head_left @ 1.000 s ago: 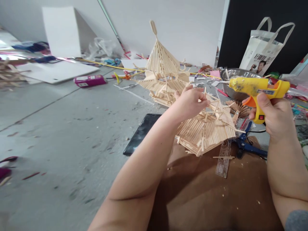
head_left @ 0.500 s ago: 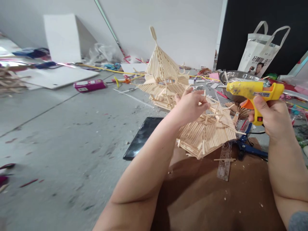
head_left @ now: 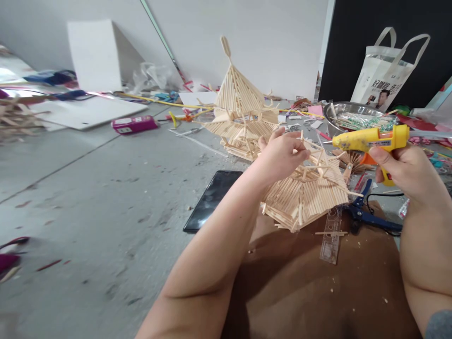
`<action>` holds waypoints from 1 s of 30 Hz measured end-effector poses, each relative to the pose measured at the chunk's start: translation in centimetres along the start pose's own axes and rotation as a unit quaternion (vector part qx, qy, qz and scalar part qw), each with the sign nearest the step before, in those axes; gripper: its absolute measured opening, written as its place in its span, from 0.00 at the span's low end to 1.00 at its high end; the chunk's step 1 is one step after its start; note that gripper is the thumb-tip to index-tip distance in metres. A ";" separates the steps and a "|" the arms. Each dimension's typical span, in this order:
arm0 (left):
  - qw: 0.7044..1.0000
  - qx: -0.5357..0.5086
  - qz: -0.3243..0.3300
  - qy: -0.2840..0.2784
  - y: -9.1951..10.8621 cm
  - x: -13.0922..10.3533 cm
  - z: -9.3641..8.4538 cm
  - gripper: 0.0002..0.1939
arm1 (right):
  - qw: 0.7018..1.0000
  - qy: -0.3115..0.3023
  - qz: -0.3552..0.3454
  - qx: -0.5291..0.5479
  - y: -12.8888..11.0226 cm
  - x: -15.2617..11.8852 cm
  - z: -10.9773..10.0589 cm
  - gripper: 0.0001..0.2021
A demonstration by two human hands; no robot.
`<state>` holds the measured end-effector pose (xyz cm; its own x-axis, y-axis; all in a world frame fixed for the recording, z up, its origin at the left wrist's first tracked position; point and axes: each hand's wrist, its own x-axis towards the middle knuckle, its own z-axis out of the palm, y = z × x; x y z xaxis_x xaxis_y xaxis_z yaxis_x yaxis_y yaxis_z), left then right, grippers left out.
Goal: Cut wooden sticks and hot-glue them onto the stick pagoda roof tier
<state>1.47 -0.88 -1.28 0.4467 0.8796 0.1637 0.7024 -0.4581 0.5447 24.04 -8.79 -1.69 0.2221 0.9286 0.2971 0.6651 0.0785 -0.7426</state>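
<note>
My right hand (head_left: 406, 165) grips a yellow hot glue gun (head_left: 370, 137), its nozzle pointing left above the nearer model. With fingers pinched, my left hand (head_left: 280, 153) is at the top of that model, and a short thin wooden stick (head_left: 302, 135) rises at its fingertips. The nearer model (head_left: 303, 197) is a many-sided roof of thin wooden sticks, partly covered by my left hand. Just behind it stands a taller pagoda-like stick model (head_left: 240, 94) with a pointed top.
Beneath the nearer model lie brown board (head_left: 318, 292) and a clear ruler (head_left: 331, 242). Blue-handled pliers (head_left: 374, 219) are at right, a black tablet (head_left: 212, 200) at left. Behind are a metal bowl (head_left: 330, 125), white bag (head_left: 377, 75) and purple bottle-like object (head_left: 134, 125).
The glue gun in my right hand has dropped slightly and tilted, its nozzle now angled downward. My left hand stays almost where it was at the nearer model.
</note>
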 end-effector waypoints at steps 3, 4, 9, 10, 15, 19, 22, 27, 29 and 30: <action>1.000 0.005 -0.002 0.003 0.0 0.0 0.0 0.11 | 0.997 -0.002 -0.025 -0.067 -0.2 0.0 0.0 0.23; 1.000 0.007 -0.004 0.004 0.0 0.0 0.0 0.11 | 0.996 -0.003 -0.032 -0.083 -0.2 0.0 0.0 0.23; 1.000 0.013 0.016 0.012 -0.4 0.2 0.1 0.10 | 0.994 0.003 -0.035 -0.104 0.1 -0.1 0.0 0.22; 0.999 0.010 0.027 0.016 -0.6 0.2 0.2 0.11 | 0.994 0.003 -0.034 -0.105 0.2 -0.1 0.0 0.22; 0.997 -0.022 0.071 0.028 -1.3 0.4 0.5 0.11 | 0.993 0.003 -0.049 -0.105 0.1 -0.1 0.0 0.19; 0.997 -0.030 0.073 0.023 -1.2 0.4 0.5 0.11 | 0.991 0.008 -0.071 -0.109 -0.2 -0.1 0.0 0.18; 0.997 -0.029 0.073 0.023 -1.1 0.4 0.4 0.11 | 0.990 0.007 -0.078 -0.117 -0.1 -0.1 -0.1 0.19; 0.997 -0.026 0.075 0.025 -1.1 0.4 0.4 0.11 | 0.989 0.008 -0.082 -0.125 -0.1 -0.2 -0.2 0.19; 0.997 -0.026 0.074 0.028 -1.1 0.4 0.5 0.11 | 0.989 0.007 -0.081 -0.127 -0.1 -0.2 -0.2 0.19; 0.997 -0.026 0.073 0.030 -1.1 0.4 0.5 0.11 | 0.988 0.008 -0.081 -0.127 -0.2 -0.2 -0.2 0.18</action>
<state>1.14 -0.06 -2.27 0.5078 0.8106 0.2917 0.6023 -0.5762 0.5525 24.01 -9.08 -1.51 0.1070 0.9056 0.4103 0.8504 0.1304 -0.5097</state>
